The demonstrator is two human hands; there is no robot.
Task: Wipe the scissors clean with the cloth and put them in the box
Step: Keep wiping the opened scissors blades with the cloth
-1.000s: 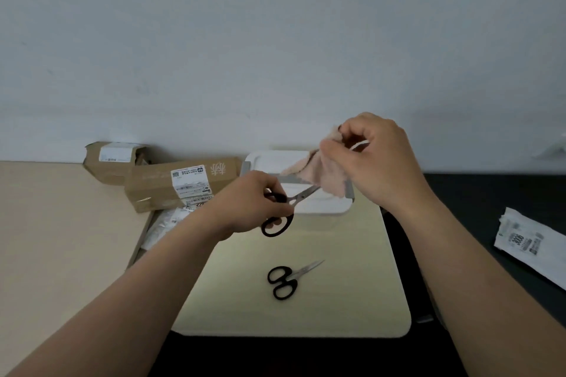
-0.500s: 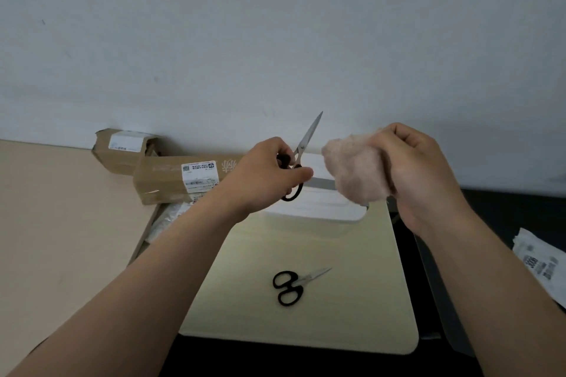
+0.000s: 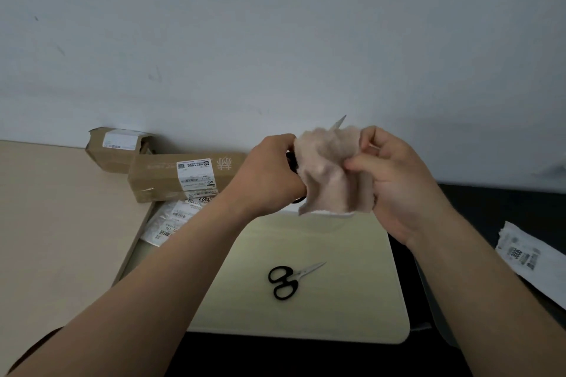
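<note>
My left hand (image 3: 269, 176) grips the black handles of a pair of scissors, held up in front of the wall. Only the blade tip (image 3: 339, 122) shows above a pinkish cloth (image 3: 329, 173) that covers the blades. My right hand (image 3: 395, 180) pinches that cloth around the blades. A second pair of black-handled scissors (image 3: 288, 280) lies shut on the pale board (image 3: 352, 309), blades pointing right. The white box is almost wholly hidden behind the cloth and my hands.
Two brown cardboard parcels (image 3: 183, 177) with white labels lie by the wall at the left, with plastic mailers (image 3: 171, 222) below them. Another white mailer (image 3: 530, 257) lies on the dark surface at the right. A beige tabletop (image 3: 61, 223) spreads to the left.
My left hand raised the scissors from over the box and tipped the blades upward. My right hand brought the cloth left and wrapped it over the blades.
</note>
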